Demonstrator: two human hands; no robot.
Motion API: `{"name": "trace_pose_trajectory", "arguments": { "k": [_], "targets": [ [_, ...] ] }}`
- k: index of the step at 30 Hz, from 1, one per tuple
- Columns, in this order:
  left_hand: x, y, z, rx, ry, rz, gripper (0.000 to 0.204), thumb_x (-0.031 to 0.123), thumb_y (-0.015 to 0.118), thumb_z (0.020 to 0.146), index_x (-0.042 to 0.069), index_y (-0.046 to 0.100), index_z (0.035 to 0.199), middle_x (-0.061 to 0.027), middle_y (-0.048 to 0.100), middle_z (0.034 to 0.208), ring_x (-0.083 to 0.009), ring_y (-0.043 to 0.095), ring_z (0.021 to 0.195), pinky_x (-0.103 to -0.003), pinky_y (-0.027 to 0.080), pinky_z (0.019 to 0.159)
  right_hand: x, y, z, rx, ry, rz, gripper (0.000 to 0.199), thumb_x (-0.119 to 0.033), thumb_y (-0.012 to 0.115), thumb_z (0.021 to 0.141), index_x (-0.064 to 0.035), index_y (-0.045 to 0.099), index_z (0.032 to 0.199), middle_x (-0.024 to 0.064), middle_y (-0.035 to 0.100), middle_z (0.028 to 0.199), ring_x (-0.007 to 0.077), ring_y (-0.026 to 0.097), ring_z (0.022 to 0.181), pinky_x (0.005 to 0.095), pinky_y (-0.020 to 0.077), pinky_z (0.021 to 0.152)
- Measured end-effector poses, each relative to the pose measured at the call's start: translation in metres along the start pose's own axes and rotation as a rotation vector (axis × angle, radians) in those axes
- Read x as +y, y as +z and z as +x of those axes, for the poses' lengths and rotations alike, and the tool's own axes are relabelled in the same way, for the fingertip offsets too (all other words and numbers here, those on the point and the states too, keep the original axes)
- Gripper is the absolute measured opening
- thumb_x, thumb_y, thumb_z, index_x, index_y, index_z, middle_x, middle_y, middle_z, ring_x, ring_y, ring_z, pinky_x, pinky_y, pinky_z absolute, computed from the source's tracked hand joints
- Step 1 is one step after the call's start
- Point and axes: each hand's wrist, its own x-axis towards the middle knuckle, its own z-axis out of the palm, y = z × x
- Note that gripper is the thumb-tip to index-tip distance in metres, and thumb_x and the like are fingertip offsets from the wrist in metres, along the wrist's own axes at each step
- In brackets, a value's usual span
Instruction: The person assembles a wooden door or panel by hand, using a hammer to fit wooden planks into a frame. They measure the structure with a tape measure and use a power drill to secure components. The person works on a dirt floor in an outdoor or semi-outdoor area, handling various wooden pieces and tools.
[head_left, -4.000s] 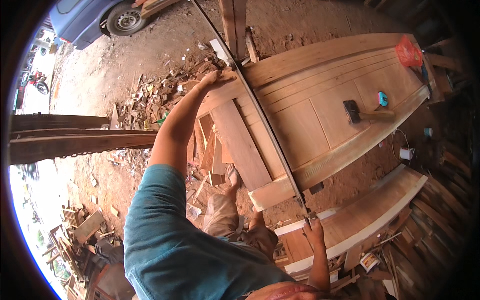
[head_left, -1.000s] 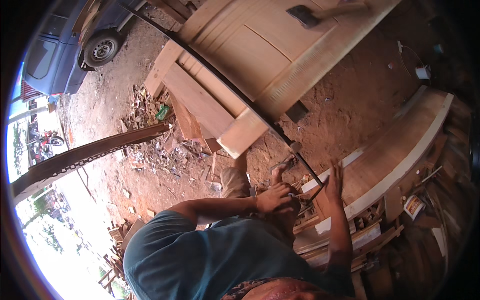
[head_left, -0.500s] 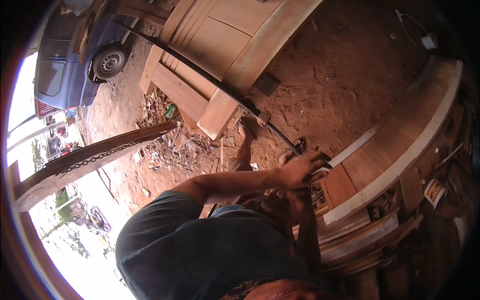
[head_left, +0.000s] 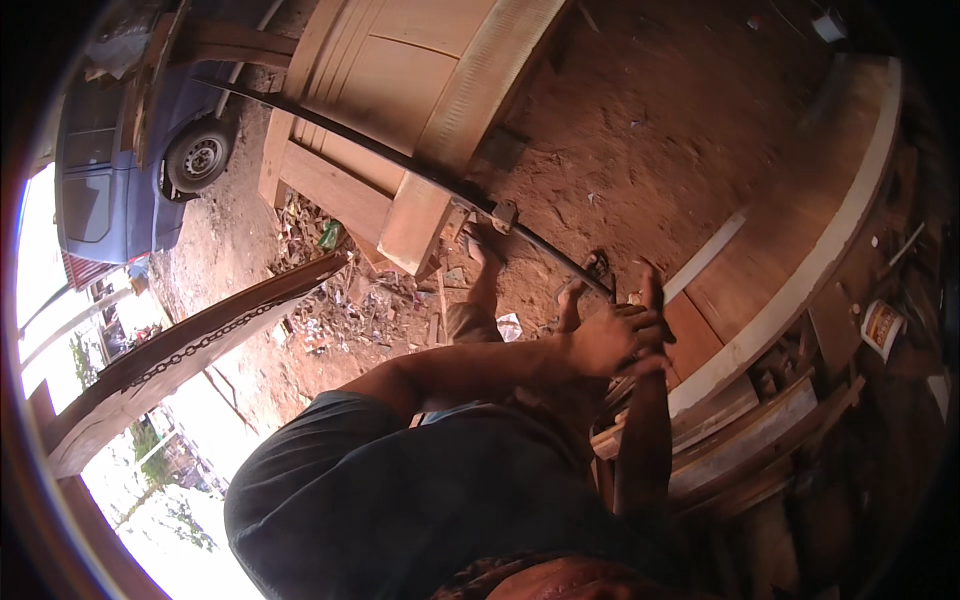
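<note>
A long dark bar clamp [head_left: 420, 168] lies slantwise across a wooden panel door [head_left: 388, 95], and its near end reaches my hands. At that end my left hand [head_left: 612, 338] is closed, its fingers curled around the clamp's end; the grip itself is partly hidden. My right hand [head_left: 652, 290] is just beside and partly behind the left, with its forearm rising from below. Part of the right hand shows upright past the left knuckles, but most of its fingers are hidden. A small block [head_left: 504, 214] sits on the bar near the door's edge.
A long board with a pale edge [head_left: 800, 310] lies at the right, above stacked timber [head_left: 745, 440] and a white tub [head_left: 882, 330]. At the left are a wooden beam with a chain [head_left: 200, 350] and a blue vehicle [head_left: 120, 180]. Wood scraps [head_left: 375, 310] litter the dirt floor.
My left hand's fingers, spread before, are now curled in at the clamp's end. My right hand has come up beside it. The view has shifted, moving the door up and left in the picture.
</note>
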Motion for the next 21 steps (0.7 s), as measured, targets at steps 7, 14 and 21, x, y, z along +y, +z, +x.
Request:
{"name": "trace_pose_trajectory", "arguments": {
  "k": [7, 14, 21],
  "targets": [
    [-0.048, 0.01, 0.096, -0.167, -0.432, 0.13, 0.041, 0.046, 0.051, 0.099, 0.009, 0.063, 0.116, -0.017, 0.067, 0.103, -0.0361, 0.067, 0.097, -0.047, 0.055, 0.082, 0.112, 0.034, -0.043, 0.109, 0.129, 0.077, 0.047, -0.049, 0.038, 0.105, -0.0061, 0.053, 0.116, 0.0099, 0.065, 0.095, 0.0187, 0.064, 0.09, 0.0385, 0.0524, 0.082],
    [-0.198, 0.099, 0.088, -0.802, -0.547, 0.405, 0.054, 0.05, 0.045, 0.102, 0.006, 0.059, 0.13, -0.0205, 0.063, 0.123, -0.0368, 0.061, 0.115, -0.046, 0.048, 0.098, -0.042, 0.083, -0.125, -0.03, 0.154, 0.243, 0.051, -0.048, 0.036, 0.106, -0.007, 0.049, 0.131, 0.0105, 0.066, 0.086, 0.0164, 0.064, 0.065, 0.0326, 0.054, 0.067],
    [-0.066, -0.014, 0.058, -0.05, -0.307, -0.183, 0.047, 0.038, 0.061, 0.097, 0.0, 0.059, 0.125, -0.0218, 0.064, 0.116, -0.0354, 0.065, 0.107, -0.042, 0.052, 0.088, -0.018, 0.013, -0.015, 0.106, -0.357, -0.581, 0.049, -0.038, 0.034, 0.106, -0.0005, 0.059, 0.126, 0.0178, 0.067, 0.104, 0.0242, 0.067, 0.092, 0.0353, 0.0516, 0.081]
  ]
}}
